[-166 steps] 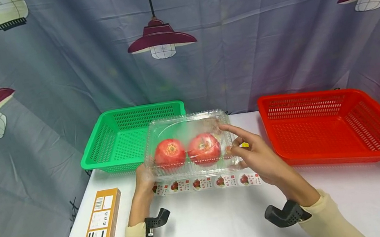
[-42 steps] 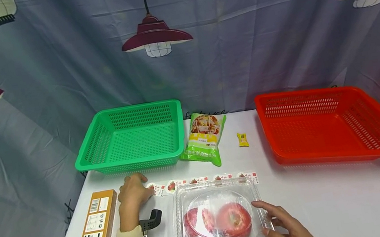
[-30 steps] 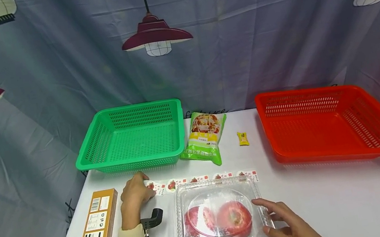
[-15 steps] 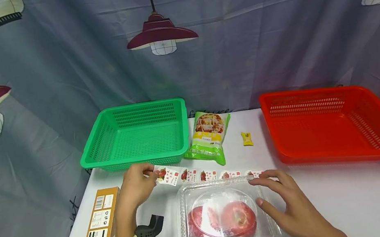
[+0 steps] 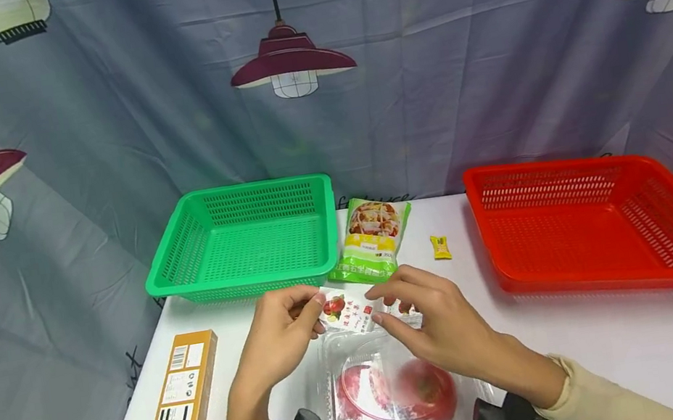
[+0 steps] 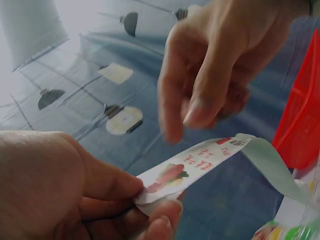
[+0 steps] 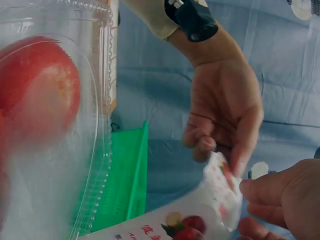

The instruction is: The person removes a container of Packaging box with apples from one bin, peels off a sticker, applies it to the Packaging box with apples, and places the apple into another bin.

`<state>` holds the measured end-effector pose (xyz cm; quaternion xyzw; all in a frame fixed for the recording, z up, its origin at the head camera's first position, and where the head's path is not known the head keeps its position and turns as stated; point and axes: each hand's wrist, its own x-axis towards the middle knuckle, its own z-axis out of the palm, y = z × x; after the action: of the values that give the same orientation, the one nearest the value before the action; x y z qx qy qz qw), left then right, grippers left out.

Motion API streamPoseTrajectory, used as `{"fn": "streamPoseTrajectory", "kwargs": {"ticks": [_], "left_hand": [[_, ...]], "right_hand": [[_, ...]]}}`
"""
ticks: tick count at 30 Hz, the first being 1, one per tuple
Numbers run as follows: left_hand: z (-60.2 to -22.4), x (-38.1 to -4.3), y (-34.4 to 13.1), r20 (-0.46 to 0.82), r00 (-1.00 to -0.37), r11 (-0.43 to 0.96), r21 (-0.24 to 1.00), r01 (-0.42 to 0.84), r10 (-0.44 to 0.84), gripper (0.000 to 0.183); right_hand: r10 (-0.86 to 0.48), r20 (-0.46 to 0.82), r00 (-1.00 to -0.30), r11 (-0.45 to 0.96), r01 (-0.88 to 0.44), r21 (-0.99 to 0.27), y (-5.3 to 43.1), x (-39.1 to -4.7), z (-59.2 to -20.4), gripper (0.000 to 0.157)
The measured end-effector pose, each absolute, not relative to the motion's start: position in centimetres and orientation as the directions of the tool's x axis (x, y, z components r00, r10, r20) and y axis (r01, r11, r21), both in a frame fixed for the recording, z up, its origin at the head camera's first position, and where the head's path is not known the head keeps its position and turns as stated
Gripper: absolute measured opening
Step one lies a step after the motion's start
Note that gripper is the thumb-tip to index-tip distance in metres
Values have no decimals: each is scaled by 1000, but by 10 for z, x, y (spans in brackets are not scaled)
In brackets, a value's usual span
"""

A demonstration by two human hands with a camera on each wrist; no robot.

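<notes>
Paper and clear plastic are what the 2 hands deal with now: the strip of fruit-printed sachets point(image 5: 353, 312), which lay flat on the bench half a second ago, is lifted above the clear clamshell box point(image 5: 399, 395) of 2 red fruits. The left hand point(image 5: 283, 329) pinches the strip's left end between thumb and fingers, and the right hand point(image 5: 428, 313), which rested beside the box a second ago, has come up with fingers loosely curled to the strip's other end; whether it grips yet I cannot tell. The strip is off the white bench point(image 5: 596, 345) and free to carry. Behind it lie a green snack bag point(image 5: 371, 240) and a small yellow sweet point(image 5: 440, 246), the green basket point(image 5: 248, 238) to the left and the red basket point(image 5: 603, 226) to the right, with open bench between. A brown carton point(image 5: 174, 419) lies along the left edge.
</notes>
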<state>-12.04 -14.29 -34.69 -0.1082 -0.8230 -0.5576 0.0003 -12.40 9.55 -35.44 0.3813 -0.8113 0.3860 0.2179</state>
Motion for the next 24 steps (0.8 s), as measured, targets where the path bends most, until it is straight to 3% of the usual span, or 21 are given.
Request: {"fn": "streamPoseTrajectory", "kwargs": {"ticks": [7,24], "left_hand": [[-343,-114,-129,191,-939,274,923,271,287,15],[-344,-110,-127,188,-917,257,923,288,353,18]], "right_hand": [[-433,721,-541,372,-836,-403,84,-131,-353,26],[-371,778,-507,357,-851,-384,81,-129,-362,20]]}}
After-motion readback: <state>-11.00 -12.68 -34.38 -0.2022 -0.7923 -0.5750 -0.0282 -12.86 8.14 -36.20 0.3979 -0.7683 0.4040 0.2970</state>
